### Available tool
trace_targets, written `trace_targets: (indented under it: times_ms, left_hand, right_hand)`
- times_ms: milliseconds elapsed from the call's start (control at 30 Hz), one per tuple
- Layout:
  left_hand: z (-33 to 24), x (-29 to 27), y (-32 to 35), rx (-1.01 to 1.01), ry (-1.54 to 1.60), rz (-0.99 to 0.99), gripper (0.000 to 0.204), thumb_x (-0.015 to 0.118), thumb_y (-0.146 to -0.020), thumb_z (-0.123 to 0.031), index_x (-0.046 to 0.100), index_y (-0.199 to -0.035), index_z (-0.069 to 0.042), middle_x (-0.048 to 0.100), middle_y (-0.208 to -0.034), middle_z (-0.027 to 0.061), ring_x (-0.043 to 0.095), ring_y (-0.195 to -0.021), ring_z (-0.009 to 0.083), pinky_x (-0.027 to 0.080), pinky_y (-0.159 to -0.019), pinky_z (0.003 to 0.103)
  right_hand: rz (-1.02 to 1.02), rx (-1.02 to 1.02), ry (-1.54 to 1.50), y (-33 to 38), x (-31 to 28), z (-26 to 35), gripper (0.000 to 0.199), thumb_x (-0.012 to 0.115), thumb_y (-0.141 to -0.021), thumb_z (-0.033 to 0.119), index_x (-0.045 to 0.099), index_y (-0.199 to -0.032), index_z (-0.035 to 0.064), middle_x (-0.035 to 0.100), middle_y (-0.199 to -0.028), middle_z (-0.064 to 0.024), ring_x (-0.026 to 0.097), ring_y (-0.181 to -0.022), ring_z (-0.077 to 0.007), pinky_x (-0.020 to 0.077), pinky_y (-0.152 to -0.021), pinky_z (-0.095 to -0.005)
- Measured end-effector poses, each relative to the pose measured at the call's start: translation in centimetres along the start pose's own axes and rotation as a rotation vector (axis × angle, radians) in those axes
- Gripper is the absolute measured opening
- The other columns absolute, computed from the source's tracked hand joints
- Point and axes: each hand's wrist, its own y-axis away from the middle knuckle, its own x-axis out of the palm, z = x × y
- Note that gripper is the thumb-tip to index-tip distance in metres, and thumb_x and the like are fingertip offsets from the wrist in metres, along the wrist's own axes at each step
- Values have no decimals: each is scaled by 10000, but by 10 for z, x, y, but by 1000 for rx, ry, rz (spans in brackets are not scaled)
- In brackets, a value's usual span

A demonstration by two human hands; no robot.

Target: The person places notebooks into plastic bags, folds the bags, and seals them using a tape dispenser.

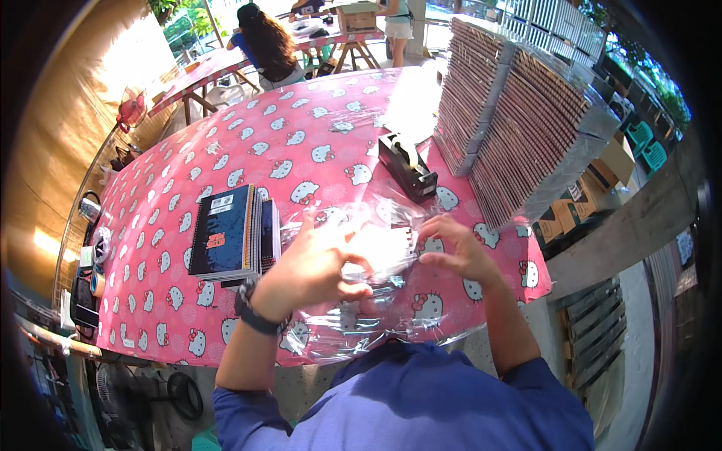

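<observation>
A clear plastic wrap lies crinkled in front of me, around a bright, glare-washed stack whose right edge looks spiral-bound. My left hand is over the left side of this bundle, fingers apart and bent. At its right edge, my right hand curves with thumb and forefinger apart beside the plastic. Whether the fingertips touch the film is hard to see. Left of my left hand stands a pile of spiral notebooks with a dark blue cover on top. Beyond the bundle sits a black tape dispenser.
Tall plastic-wrapped stacks of spiral notebooks stand at the table's right. A pink patterned cover spreads over the table. Cardboard boxes are beyond its right edge. People sit and stand at a far table. A pink fan is at left.
</observation>
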Motion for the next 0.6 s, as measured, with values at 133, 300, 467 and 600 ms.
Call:
trace_targets:
  times_ms: [133,300,467,600]
  left_hand:
    - [4,-29,-12,-224,86,-17,335,780,-620,-332,709,-920,-200,374,-1403,186,312,-1306,391,59,-1027,662]
    - [-13,-25,5,70,-48,-230,88,666,-745,-196,682,-790,-122,665,-963,24,583,-1034,240,126,-1080,556]
    - [34,27,67,-410,367,-825,534,489,-873,-530,630,-1002,-32,613,-1105,145,594,-977,285,341,-988,416]
    - [19,105,78,-280,169,-466,612,491,-863,-545,550,-1200,-37,506,-1299,139,347,-1304,332,249,-1038,439]
  right_hand:
    - [81,-252,275,-8,28,-1,477,739,-718,324,605,-1113,93,587,-1115,-79,455,-1134,-244,317,-957,-404]
    - [187,-336,383,-19,33,1,514,739,-681,285,597,-1148,123,537,-1235,-58,427,-1173,-272,283,-976,-418]
    - [379,-418,483,-28,33,3,527,705,-650,190,595,-1163,145,463,-1345,-75,393,-1260,-277,283,-1003,-453]
    - [508,-463,409,-38,30,-2,568,688,-635,175,584,-1194,183,444,-1366,-89,318,-1327,-290,204,-1097,-462]
